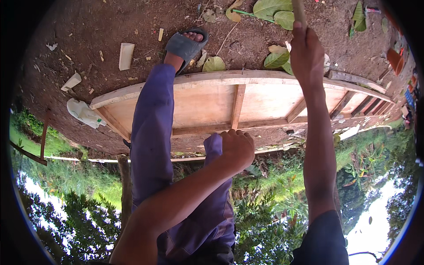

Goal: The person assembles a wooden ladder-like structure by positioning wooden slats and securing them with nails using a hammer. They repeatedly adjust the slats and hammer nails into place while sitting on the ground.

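Note:
My right hand (307, 57) is wrapped round a pale wooden handle (299, 11). The handle runs out past the top edge, so its far end is hidden. Low over the near rail, my left hand (238, 149) is closed with its back toward me. Whatever its fingers hold, if anything, is out of sight. Beneath both arms lies a long wooden frame (207, 81) with crossbars (237, 106) and light plywood panels (203, 106) between them. The right forearm passes across the frame, hiding part of it.
My sandalled foot (187, 46) rests on bare soil beyond the frame. Wood offcuts (126, 56) and a white bag (84, 112) lie at the left. Green leaves (277, 59) are scattered near the far rail. An orange-brown piece (395, 62) lies at the far right.

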The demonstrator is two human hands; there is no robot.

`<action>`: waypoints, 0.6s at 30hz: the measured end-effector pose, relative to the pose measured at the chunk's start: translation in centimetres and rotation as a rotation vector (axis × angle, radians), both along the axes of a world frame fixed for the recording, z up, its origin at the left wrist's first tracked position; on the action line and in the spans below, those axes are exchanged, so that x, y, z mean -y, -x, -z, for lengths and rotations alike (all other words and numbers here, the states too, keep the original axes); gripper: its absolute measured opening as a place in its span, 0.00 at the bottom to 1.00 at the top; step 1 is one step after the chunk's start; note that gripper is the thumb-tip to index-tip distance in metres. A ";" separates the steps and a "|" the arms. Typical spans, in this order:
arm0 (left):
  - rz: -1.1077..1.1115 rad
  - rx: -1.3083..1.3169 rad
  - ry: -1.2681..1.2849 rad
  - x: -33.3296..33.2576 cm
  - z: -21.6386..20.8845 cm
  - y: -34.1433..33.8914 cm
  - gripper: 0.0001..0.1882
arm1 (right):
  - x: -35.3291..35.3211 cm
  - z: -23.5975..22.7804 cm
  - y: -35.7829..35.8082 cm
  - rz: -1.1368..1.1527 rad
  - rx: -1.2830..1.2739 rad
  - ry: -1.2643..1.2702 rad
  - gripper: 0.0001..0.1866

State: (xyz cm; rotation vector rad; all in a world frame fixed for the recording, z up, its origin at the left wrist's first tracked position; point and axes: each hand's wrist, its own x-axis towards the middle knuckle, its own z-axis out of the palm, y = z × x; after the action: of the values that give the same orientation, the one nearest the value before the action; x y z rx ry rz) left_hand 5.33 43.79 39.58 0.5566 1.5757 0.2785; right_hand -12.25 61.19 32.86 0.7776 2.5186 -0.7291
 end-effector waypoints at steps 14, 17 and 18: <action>-0.027 -0.068 -0.031 0.6 0.3 -2.5 0.15 | -0.3 -0.1 -4.9 -0.039 0.092 0.005 0.23; -0.028 -0.057 0.001 0.9 0.6 -2.8 0.15 | 0.2 -2.8 -1.2 0.092 -0.322 0.078 0.23; -0.022 -0.059 -0.006 0.7 0.4 -2.6 0.14 | 0.9 -0.9 -4.6 0.205 -0.370 0.114 0.22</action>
State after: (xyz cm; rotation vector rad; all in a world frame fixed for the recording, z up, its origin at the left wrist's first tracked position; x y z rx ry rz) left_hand 7.90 43.08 39.19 0.5567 1.6392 0.2863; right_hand -7.66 60.26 33.72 0.9433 2.7113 -1.1697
